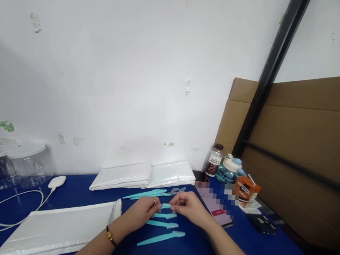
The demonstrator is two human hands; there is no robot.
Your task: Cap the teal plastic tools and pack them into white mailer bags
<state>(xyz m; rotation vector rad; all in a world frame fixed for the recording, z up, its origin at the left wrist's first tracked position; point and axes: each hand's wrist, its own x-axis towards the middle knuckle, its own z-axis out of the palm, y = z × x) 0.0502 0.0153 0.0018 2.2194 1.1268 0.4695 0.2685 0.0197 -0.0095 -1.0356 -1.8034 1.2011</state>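
My left hand and my right hand pinch the two ends of one turquoise eyebrow razor, just above the blue tabletop. Much of its handle is hidden behind the left fingers. Below it, three more razors lie spaced out in a column: an upper razor, a middle razor and a lower razor. Behind my hands rests a small pile of razors, with translucent grey blade covers beside it.
White padded mailers lie in stacks by the wall, and another mailer is at front left. A white cable and clear jars stand left. To the right are a phone, bottle, blue jug and orange carton.
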